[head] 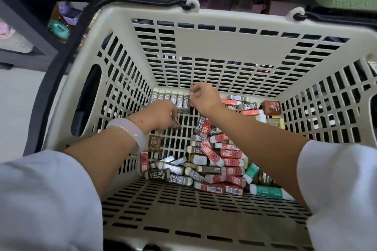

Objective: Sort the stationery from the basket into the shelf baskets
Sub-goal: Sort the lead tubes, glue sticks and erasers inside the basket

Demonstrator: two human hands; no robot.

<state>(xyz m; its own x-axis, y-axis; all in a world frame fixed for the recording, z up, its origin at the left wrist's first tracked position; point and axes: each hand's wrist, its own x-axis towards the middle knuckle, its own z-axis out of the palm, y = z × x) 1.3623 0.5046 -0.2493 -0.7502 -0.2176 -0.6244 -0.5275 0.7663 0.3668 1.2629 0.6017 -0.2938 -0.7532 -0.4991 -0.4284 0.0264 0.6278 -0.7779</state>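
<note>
Reaching into: cream basket (pixel 204 32), both hands.
Left hand (pixel 161 115): fingers pinching a dark eraser (pixel 177 124).
Right hand (pixel 205 98): fingers pinching a pale eraser (pixel 191 94), 12 o'clock.

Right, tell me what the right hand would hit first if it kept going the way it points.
Probably the row of upright 2B erasers along the basket's far wall. The right hand points down and left toward the row's right end, pinching something small. Depth is uncertain.
</note>
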